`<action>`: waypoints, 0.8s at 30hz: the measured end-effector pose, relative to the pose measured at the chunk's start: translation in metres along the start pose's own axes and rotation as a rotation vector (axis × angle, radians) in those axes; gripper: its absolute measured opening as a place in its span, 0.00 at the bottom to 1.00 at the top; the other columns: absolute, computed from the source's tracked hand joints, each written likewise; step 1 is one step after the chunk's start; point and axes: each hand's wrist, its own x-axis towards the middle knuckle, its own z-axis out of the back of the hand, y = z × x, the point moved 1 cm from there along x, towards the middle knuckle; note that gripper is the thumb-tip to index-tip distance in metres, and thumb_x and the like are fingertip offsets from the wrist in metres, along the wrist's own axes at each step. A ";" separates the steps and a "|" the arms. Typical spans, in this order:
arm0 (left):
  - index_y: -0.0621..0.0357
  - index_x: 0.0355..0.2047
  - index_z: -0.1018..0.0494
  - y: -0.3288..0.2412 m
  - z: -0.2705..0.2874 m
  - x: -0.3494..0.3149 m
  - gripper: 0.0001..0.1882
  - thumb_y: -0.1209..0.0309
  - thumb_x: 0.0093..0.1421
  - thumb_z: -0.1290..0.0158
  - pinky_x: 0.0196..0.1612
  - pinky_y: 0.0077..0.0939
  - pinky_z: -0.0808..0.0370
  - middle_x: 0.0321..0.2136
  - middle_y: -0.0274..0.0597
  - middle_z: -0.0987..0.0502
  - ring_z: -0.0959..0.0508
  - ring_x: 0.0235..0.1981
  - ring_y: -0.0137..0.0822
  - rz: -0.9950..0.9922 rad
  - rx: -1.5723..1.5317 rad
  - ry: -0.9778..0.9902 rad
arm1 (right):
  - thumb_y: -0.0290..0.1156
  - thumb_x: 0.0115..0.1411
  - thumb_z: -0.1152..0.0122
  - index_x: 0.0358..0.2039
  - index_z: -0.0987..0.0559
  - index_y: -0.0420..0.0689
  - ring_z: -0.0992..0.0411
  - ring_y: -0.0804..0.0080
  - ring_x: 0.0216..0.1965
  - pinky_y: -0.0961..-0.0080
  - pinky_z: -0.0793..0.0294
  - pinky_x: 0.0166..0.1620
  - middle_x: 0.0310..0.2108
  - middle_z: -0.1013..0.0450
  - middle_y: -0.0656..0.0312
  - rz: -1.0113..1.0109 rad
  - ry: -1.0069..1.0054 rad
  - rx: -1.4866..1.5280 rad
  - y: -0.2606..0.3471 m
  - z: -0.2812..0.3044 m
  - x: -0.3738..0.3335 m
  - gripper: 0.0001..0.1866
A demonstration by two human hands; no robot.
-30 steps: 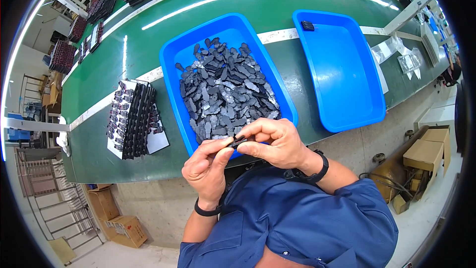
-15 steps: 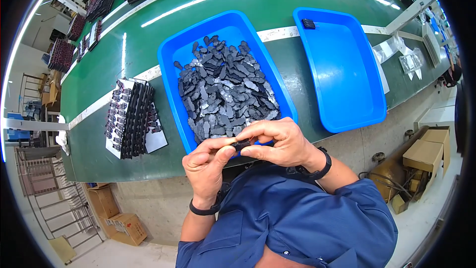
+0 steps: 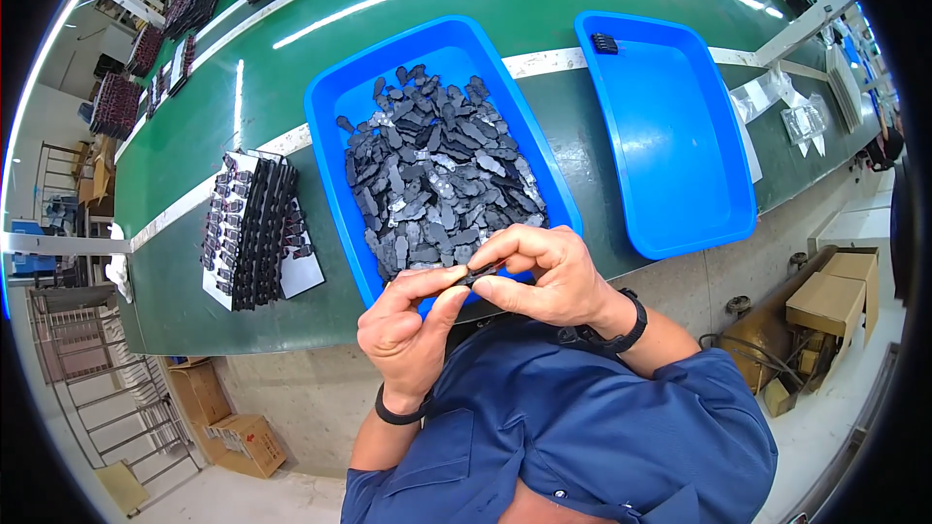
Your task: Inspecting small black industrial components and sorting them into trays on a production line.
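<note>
Far left, near the front edge of the green conveyor belt: white tray loaded with rows of small dark parts, standing just left of the first bin.

Left hand: fingers curled, thumb and forefinger pinched on the left end of a small dark part. A black band sits on that wrist.

Small dark part: held in the air between both hands, over the near rim of the blue bin, at the belt's front edge.

Blue bin: heaped with dark grey flat parts, loose and overlapping.

Right hand: fingers bent close, fingertips pinching the right end of the same part. Black wristband.

Right: second blue bin, well apart from the hands, with one small black piece in its far left corner.

Far right belt edge: clear plastic bags.
</note>
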 end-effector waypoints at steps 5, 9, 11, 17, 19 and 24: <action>0.68 0.24 0.19 0.000 0.000 -0.001 0.06 0.86 0.54 0.33 0.40 0.28 0.20 0.38 0.51 0.14 0.16 0.37 0.39 0.058 -0.020 -0.042 | 0.23 0.60 0.27 0.44 0.17 0.36 0.21 0.81 0.33 0.78 0.23 0.41 0.26 0.19 0.61 0.098 -0.020 -0.057 -0.006 -0.001 0.000 0.12; 0.68 0.25 0.18 0.005 0.001 -0.001 0.05 0.86 0.54 0.32 0.41 0.28 0.20 0.38 0.50 0.14 0.16 0.37 0.39 0.045 -0.047 -0.048 | 0.22 0.60 0.27 0.44 0.17 0.36 0.21 0.79 0.35 0.78 0.23 0.41 0.26 0.19 0.60 0.108 -0.012 -0.054 -0.007 -0.001 0.001 0.12; 0.68 0.25 0.18 0.006 0.002 -0.001 0.05 0.86 0.54 0.32 0.41 0.29 0.20 0.38 0.50 0.14 0.16 0.37 0.40 0.030 -0.051 -0.044 | 0.22 0.60 0.27 0.44 0.17 0.36 0.20 0.78 0.35 0.77 0.23 0.42 0.26 0.19 0.60 0.103 -0.010 -0.053 -0.007 -0.001 0.000 0.12; 0.67 0.26 0.18 0.006 0.003 -0.001 0.05 0.85 0.54 0.32 0.40 0.30 0.19 0.38 0.51 0.14 0.16 0.38 0.40 0.013 -0.021 -0.012 | 0.22 0.61 0.28 0.42 0.18 0.35 0.20 0.79 0.36 0.79 0.23 0.41 0.31 0.17 0.59 0.013 -0.002 0.017 -0.005 -0.002 -0.003 0.10; 0.67 0.27 0.18 0.005 0.003 -0.001 0.05 0.85 0.54 0.32 0.40 0.30 0.19 0.38 0.51 0.14 0.16 0.38 0.40 0.016 -0.009 -0.007 | 0.21 0.61 0.29 0.41 0.18 0.35 0.20 0.79 0.36 0.79 0.23 0.41 0.33 0.17 0.58 0.009 -0.004 0.028 -0.003 -0.004 -0.003 0.09; 0.67 0.22 0.23 0.001 -0.003 -0.001 0.10 0.86 0.53 0.32 0.39 0.33 0.16 0.38 0.53 0.14 0.15 0.39 0.44 -0.015 -0.013 0.011 | 0.24 0.65 0.33 0.38 0.20 0.37 0.20 0.79 0.34 0.80 0.22 0.39 0.33 0.18 0.59 -0.261 0.007 0.458 -0.008 -0.006 0.000 0.05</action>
